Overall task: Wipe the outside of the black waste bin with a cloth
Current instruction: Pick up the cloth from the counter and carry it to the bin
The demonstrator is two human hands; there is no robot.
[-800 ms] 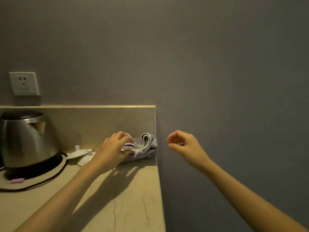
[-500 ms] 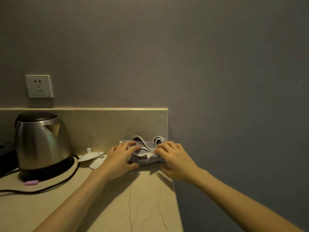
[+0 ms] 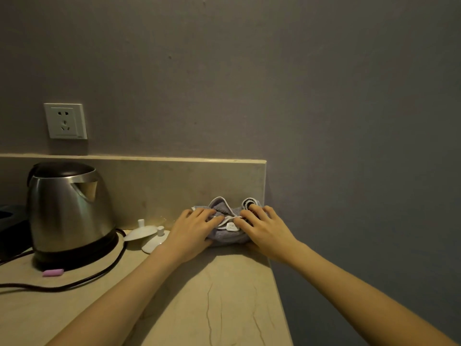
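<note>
A crumpled grey cloth [image 3: 225, 213] with white edging and a small white label lies at the back right corner of the beige counter [image 3: 224, 295], against the backsplash. My left hand [image 3: 192, 229] grips its left side, fingers on top and thumb under the front. My right hand [image 3: 264, 227] grips its right side in the same way. The black waste bin is not in view.
A steel kettle [image 3: 67, 211] stands on its black base at the left, its cord [image 3: 82, 283] trailing over the counter. Two white lids [image 3: 147, 237] lie between kettle and cloth. A small pink item [image 3: 53, 272] lies by the kettle base. The counter's right edge drops off beside a grey wall.
My right hand has come in from the air beyond the counter edge onto the cloth's right side. My left hand has stayed on the cloth. The view has shifted right.
</note>
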